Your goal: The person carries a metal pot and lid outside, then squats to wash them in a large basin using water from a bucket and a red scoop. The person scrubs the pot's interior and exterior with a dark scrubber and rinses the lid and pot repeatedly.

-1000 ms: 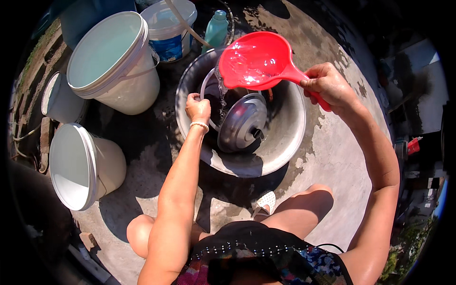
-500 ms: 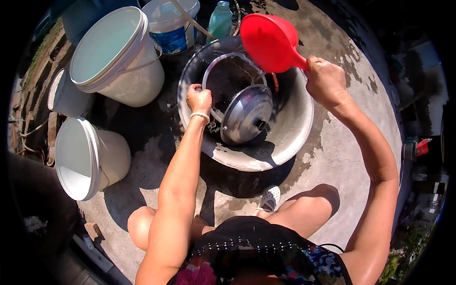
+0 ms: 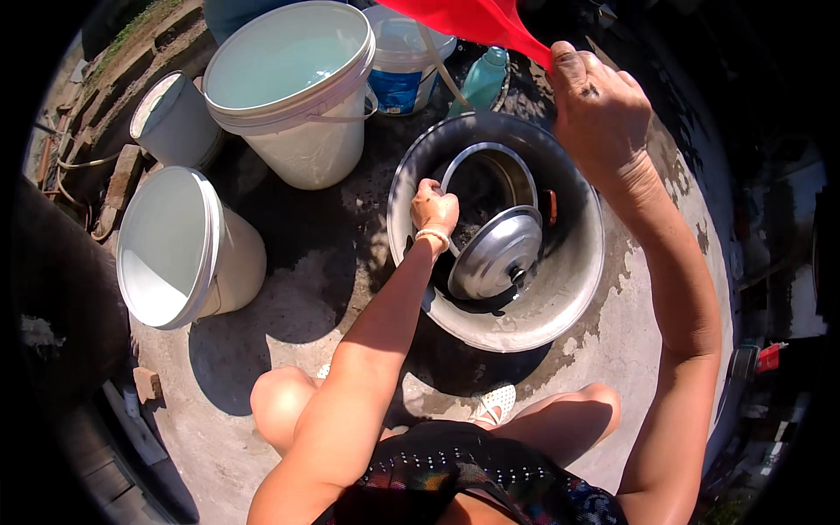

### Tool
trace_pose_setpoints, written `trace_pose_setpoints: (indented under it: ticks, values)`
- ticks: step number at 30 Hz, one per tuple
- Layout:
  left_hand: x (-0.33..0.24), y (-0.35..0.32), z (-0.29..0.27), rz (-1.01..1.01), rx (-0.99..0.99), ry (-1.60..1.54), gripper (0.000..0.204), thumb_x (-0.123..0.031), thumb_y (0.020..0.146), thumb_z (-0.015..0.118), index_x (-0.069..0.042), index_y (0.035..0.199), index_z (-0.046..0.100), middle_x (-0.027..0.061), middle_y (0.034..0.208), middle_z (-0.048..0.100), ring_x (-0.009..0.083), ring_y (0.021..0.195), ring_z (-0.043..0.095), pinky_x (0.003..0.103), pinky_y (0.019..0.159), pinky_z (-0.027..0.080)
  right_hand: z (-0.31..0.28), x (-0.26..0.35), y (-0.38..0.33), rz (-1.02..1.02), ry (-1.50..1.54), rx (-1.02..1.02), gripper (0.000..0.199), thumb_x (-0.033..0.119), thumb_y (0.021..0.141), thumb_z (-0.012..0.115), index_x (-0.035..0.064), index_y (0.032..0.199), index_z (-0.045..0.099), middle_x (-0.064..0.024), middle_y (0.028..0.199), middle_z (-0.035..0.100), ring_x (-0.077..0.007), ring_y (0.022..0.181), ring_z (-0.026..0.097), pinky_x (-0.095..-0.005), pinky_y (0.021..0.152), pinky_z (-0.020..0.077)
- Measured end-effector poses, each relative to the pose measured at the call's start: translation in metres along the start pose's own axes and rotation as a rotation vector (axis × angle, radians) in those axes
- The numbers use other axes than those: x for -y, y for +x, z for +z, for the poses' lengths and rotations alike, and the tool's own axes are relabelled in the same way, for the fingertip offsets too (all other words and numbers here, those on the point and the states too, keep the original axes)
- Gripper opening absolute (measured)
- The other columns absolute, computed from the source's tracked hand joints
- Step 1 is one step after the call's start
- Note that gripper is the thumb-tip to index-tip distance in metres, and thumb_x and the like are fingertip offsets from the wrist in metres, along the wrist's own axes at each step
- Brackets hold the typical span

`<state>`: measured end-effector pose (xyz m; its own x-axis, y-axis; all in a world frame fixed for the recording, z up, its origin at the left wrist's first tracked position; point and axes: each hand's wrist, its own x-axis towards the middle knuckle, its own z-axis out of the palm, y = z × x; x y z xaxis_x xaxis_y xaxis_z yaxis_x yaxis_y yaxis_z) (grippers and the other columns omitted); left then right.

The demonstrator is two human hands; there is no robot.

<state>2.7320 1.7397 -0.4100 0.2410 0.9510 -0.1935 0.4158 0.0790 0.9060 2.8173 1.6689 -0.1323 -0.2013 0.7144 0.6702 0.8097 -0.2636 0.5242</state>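
My right hand (image 3: 602,118) is closed on the handle of a red plastic dipper (image 3: 481,19), raised at the top of the view; the dipper's upper part is cut off. My left hand (image 3: 435,210) is closed at the left side of a metal pot (image 3: 522,179), fingers curled at its rim; the exact grip is partly hidden. The pot sits in a wide grey metal basin (image 3: 564,297). Leaning against the pot's near side is a round metal lid (image 3: 494,254) with a black knob. An orange-brown handle (image 3: 549,208) shows beside the pot.
A large white bucket of water (image 3: 311,144) stands left of the basin, with another white bucket (image 3: 241,262) nearer me. Behind are a smaller pail (image 3: 179,131), a blue-and-white bucket (image 3: 398,92) and a teal bottle (image 3: 484,80). Wet patches mark the concrete floor (image 3: 306,306).
The right hand has lifted the dipper upward, partly out of view. The water seen falling into the pot earlier no longer shows. My left hand stays on the pot; the whole view has shifted.
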Motion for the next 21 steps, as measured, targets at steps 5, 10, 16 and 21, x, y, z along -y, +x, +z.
trace_pose_setpoints:
  ticks: [5, 10, 16, 21]
  values:
    - [-0.012, -0.009, 0.008, -0.009, 0.066, -0.022, 0.025, -0.009, 0.067, 0.053, -0.004, 0.091, 0.059, 0.0171, 0.084, 0.064, 0.0339, 0.082, 0.061, 0.040, 0.076, 0.047, 0.051, 0.083, 0.091, -0.177, 0.028, 0.138, 0.014, 0.006, 0.070, 0.063, 0.0000, 0.082, 0.063, -0.0118, 0.068, 0.063, -0.0215, 0.062, 0.066, -0.0286, 0.049, 0.0487]
    - [0.006, -0.001, 0.006, 0.009, 0.029, -0.017, 0.022, -0.009, 0.068, 0.053, -0.004, 0.089, 0.056, 0.0200, 0.084, 0.062, 0.0360, 0.082, 0.059, 0.043, 0.076, 0.046, 0.117, 0.147, 0.141, -0.153, 0.108, 0.357, 0.019, 0.005, 0.070, 0.064, -0.0009, 0.088, 0.066, -0.0148, 0.073, 0.066, -0.0247, 0.067, 0.067, -0.0358, 0.055, 0.0533]
    - [-0.004, -0.007, 0.008, -0.033, 0.058, 0.003, 0.029, -0.007, 0.066, 0.053, -0.005, 0.095, 0.057, 0.0182, 0.093, 0.061, 0.0347, 0.090, 0.057, 0.041, 0.081, 0.046, 0.155, 0.173, 0.173, -0.093, 0.247, 0.677, 0.020, 0.007, 0.071, 0.059, 0.0000, 0.088, 0.066, -0.0181, 0.080, 0.065, -0.0314, 0.074, 0.065, -0.0383, 0.067, 0.0518]
    - [-0.009, -0.009, 0.002, -0.030, 0.063, -0.047, 0.022, -0.008, 0.069, 0.053, -0.003, 0.090, 0.052, 0.0204, 0.089, 0.059, 0.0372, 0.088, 0.056, 0.044, 0.080, 0.045, 0.175, 0.212, 0.191, 0.200, 0.550, 0.956, 0.019, 0.009, 0.074, 0.059, -0.0010, 0.089, 0.065, -0.0153, 0.076, 0.064, -0.0247, 0.068, 0.064, -0.0344, 0.061, 0.0510]
